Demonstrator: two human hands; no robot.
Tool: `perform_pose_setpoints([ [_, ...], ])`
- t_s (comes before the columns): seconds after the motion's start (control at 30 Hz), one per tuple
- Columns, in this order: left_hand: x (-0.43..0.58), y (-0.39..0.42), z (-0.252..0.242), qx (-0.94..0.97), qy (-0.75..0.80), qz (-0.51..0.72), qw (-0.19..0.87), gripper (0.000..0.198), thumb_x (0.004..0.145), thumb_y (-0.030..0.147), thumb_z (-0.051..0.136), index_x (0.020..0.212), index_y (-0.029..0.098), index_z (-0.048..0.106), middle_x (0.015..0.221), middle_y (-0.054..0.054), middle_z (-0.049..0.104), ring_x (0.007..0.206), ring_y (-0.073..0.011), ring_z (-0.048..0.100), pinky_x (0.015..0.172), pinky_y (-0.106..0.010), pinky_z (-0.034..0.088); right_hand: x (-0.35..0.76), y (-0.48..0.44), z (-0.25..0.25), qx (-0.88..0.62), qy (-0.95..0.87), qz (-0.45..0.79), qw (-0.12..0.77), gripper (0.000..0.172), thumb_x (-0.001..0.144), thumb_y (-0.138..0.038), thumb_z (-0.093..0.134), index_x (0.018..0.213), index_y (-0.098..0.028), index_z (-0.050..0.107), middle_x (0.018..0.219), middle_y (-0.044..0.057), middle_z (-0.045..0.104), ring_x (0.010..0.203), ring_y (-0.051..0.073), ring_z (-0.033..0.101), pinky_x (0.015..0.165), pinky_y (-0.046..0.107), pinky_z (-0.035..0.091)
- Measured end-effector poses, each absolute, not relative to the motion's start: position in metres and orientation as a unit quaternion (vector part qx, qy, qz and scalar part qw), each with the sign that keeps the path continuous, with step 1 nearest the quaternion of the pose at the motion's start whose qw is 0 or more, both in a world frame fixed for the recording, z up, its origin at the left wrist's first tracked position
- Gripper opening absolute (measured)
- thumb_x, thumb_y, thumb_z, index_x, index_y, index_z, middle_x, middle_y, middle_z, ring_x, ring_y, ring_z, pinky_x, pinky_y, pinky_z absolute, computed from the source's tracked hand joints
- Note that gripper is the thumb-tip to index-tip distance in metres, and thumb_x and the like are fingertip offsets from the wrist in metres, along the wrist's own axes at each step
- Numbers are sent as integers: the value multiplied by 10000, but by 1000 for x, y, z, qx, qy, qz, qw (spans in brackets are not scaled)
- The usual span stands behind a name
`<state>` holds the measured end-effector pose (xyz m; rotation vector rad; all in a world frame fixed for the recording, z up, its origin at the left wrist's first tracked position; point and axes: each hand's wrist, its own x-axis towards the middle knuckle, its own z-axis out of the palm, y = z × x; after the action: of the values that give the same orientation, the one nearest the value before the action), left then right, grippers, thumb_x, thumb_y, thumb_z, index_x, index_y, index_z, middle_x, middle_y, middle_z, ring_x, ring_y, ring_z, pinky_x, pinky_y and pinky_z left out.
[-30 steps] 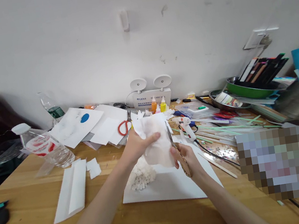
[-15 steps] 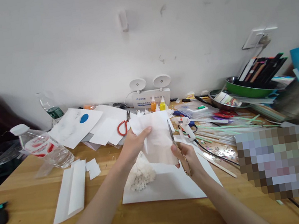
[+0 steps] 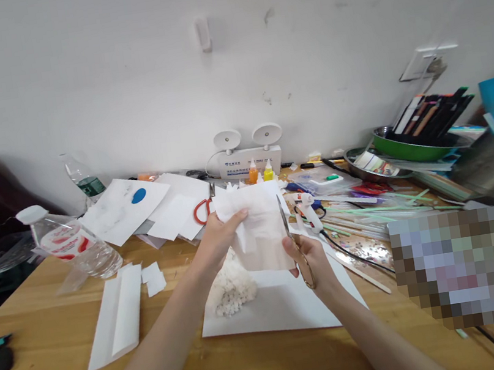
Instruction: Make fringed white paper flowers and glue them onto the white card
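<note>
A thin white tissue sheet [image 3: 261,232] is held up in front of me. My left hand [image 3: 222,235] pinches its left side, the thumb lying across the front. In my right hand [image 3: 308,256] is a pair of gold-handled scissors [image 3: 304,266], its blades pointing up along the sheet's right edge. The right thumb also presses on the sheet's lower right corner. Below the sheet, a clump of small white pieces [image 3: 232,289] sits on a large white paper [image 3: 288,305] on the table.
A folded white paper [image 3: 118,318] and a water bottle [image 3: 74,241] stand left. Red-handled scissors [image 3: 202,211] lie behind my left hand. A glue gun [image 3: 309,210], straws [image 3: 364,223] and a green pan [image 3: 412,145] of markers are on the right, with a black cord [image 3: 360,261] nearby.
The tissue sheet has crumpled a little more near my left thumb and its lower edge sits slightly higher. Both hands stay almost in place.
</note>
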<state>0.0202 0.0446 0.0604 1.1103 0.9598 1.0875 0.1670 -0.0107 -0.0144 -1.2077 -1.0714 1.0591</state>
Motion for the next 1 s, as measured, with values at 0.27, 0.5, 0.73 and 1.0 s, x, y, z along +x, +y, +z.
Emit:
perform_pose_setpoints([
  [0.27, 18, 49, 53, 453, 453, 483, 596, 474, 620, 343, 684, 1023, 143, 536, 989, -115, 627, 910, -238, 588, 796, -369, 462, 168, -10, -12, -543, -453, 432, 560, 428, 654, -570, 553, 539, -181, 418, 388, -92, 302, 277, 37, 299, 281, 172, 256],
  [0.5, 18, 48, 57, 467, 427, 478, 609, 412, 638, 343, 667, 975, 136, 553, 995, -117, 630, 920, -236, 584, 783, -352, 465, 166, -11, -9, -563, -439, 426, 556, 447, 622, -580, 572, 509, -182, 401, 381, -86, 315, 261, 35, 293, 269, 176, 217],
  [0.73, 17, 49, 55, 450, 469, 488, 583, 447, 629, 343, 677, 1009, 153, 539, 962, -101, 640, 948, -241, 573, 798, -345, 461, 166, -10, -9, -557, -445, 430, 554, 450, 630, -549, 585, 483, -195, 350, 340, -94, 294, 256, 41, 292, 269, 178, 208],
  [1.0, 18, 47, 60, 464, 453, 473, 596, 400, 645, 342, 664, 985, 158, 559, 982, -104, 639, 948, -237, 577, 797, -336, 467, 167, -14, -9, -513, -476, 442, 561, 430, 691, -562, 525, 535, -190, 374, 407, -88, 320, 285, 43, 335, 291, 178, 257],
])
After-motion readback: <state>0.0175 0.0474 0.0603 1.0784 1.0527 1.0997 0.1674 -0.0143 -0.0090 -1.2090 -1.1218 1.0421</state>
